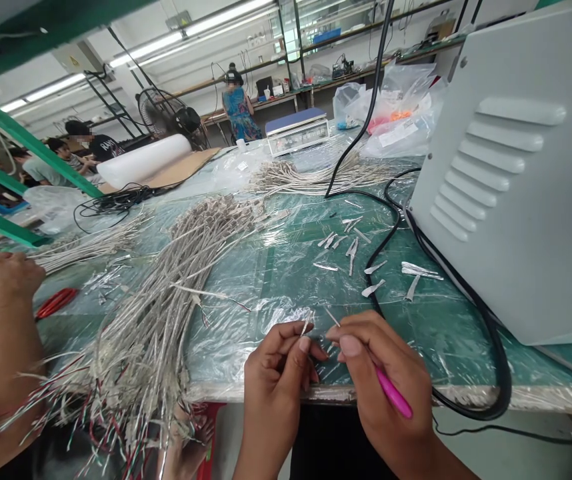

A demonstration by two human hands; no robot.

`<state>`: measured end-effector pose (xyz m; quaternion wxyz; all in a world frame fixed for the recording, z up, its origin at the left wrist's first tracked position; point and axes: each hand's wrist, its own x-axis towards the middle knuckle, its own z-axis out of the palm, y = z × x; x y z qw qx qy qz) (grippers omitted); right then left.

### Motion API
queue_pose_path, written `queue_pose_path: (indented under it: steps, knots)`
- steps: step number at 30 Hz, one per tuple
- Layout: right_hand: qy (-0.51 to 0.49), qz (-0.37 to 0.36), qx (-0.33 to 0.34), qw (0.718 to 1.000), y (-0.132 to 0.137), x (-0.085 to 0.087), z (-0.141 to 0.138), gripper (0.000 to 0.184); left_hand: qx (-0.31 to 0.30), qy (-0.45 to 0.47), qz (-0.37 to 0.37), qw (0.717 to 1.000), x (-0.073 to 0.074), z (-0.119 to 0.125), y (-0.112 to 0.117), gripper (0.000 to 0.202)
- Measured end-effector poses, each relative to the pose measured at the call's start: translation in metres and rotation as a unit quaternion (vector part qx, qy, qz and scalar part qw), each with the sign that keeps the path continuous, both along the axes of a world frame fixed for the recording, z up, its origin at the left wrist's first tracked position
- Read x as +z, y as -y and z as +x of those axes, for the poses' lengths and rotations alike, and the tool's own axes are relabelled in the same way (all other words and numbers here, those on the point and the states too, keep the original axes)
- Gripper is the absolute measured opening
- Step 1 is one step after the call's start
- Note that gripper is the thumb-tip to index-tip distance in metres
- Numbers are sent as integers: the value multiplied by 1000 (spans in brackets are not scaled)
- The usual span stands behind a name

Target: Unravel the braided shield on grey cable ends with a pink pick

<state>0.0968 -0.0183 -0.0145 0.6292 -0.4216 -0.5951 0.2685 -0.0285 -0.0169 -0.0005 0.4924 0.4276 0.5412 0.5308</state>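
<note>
Near the front edge of the table, my left hand (pixel 279 377) is closed in a pinch around a small silvery-white strip (pixel 308 323), its tip sticking up past the fingers. Just right of it, my right hand (pixel 391 373) grips a pink-handled tool (pixel 393 393) like a pen. A thin metal tip (pixel 333 317) points from those fingers up and left, apart from the strip. The tool's exact kind cannot be made out. Left of my hands lies a thick bundle of grey-white cables (pixel 166 287), its stripped red, green and white wire ends hanging over the edge.
White foil-like scraps (pixel 352 253) lie beyond my right hand. A black cable (pixel 391 227) runs beside a grey vented metal box (pixel 506 180). At left, a co-worker's hand (pixel 9 283) is near a red-handled tool (pixel 57 303). More cables (pixel 311 177) lie further back.
</note>
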Motion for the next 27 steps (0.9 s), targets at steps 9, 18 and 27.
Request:
queue_pose_path:
  steps: [9, 18, 27]
  knots:
    - [4, 35, 72, 997, 3, 2, 3, 17, 14, -16, -3, 1000, 2, 2, 0, 14]
    - [6, 25, 57, 998, 5, 3, 2, 17, 13, -27, -10, 1000, 2, 2, 0, 17]
    - [9, 29, 62, 998, 3, 5, 2, 17, 12, -17, -10, 1000, 2, 2, 0, 17]
